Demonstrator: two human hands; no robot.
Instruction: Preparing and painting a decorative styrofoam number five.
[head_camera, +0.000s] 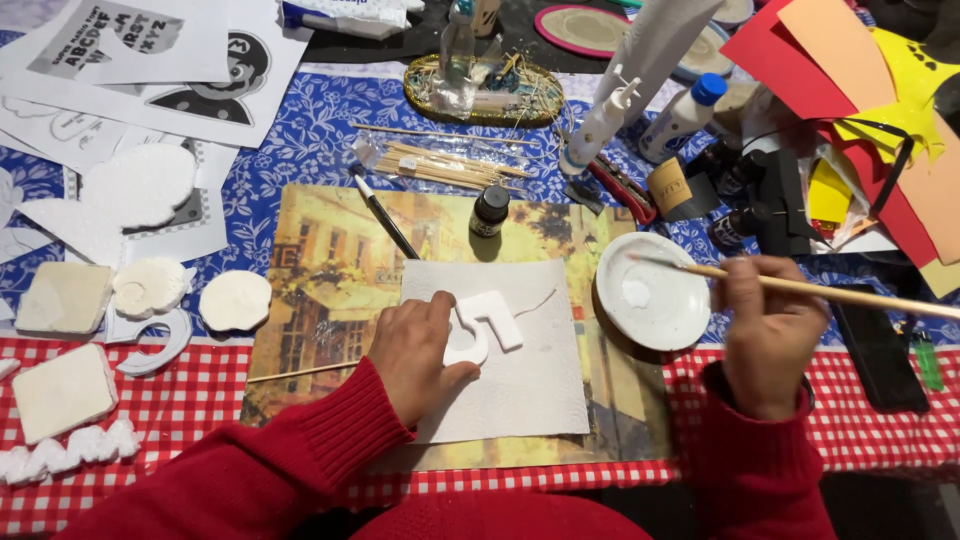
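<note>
The left hand (415, 350) presses down the white foam numeral (485, 330), fingers flat, not clenched. The right hand (765, 335) pinches a paintbrush (850, 295). Its long handle runs sideways; the numeral lies well left of that grip.

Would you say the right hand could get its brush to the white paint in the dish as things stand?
Probably yes: the right hand holds the brush with its tip over the dish rim, and nothing lies between tip and paint.

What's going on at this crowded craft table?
A person in red sleeves steadies a white foam numeral shape on a white paper towel with the left hand. The right hand holds a thin wooden-handled brush, its tip over a small white saucer of white paint.
</note>
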